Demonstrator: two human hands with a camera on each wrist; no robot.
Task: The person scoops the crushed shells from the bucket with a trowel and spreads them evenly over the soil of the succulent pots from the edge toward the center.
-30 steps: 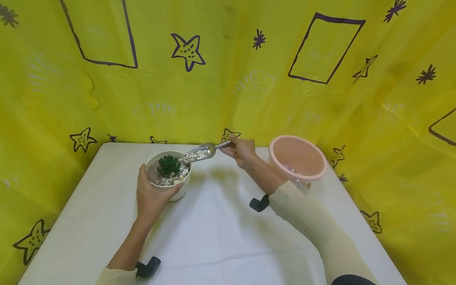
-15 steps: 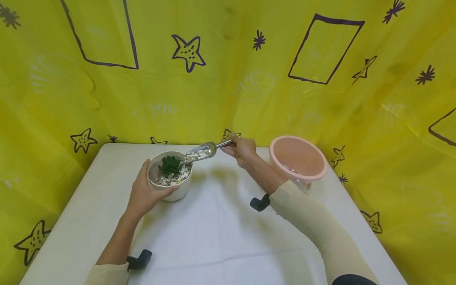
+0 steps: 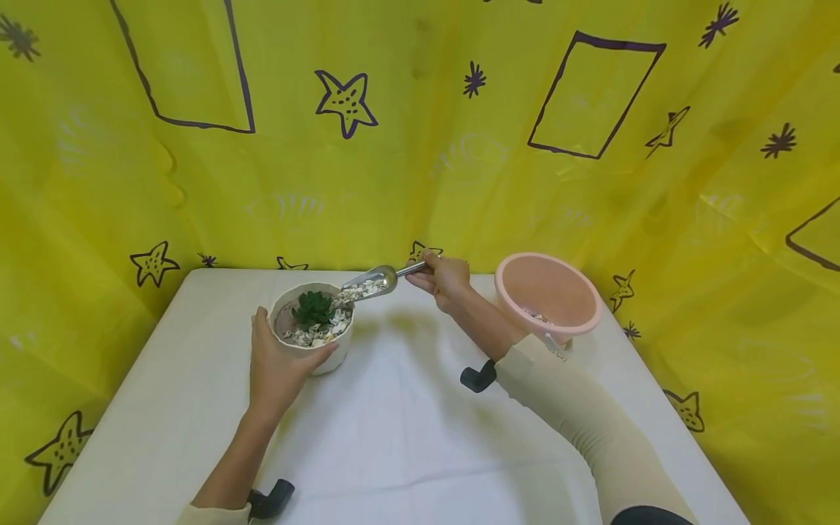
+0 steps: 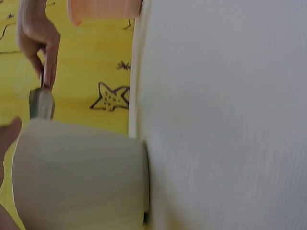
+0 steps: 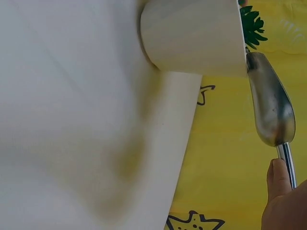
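At the table's left, a white flower pot (image 3: 336,359) stands upright. Inside it are a green succulent (image 3: 313,310), bare grey-brown soil on the left and pale pebbles (image 3: 318,334) along the near and right sides. My left hand (image 3: 282,368) grips the pot from the left, thumb along the near rim. With my right hand (image 3: 446,281) I hold a metal scoop (image 3: 372,283) by its handle. Its tip lies over the pot's right rim, and pebbles still fill its bowl. In the right wrist view the scoop (image 5: 271,103) slants down from the rim.
A pink basin (image 3: 547,292) stands at the back right, beyond my right forearm, with some pebbles low inside. White cloth covers the table (image 3: 407,437). A yellow patterned curtain (image 3: 407,168) hangs right behind the table's back edge.
My left hand slid back along the pot to the lower left, then came up around its side again. The scoop has stayed at the rim, its load looking much the same.
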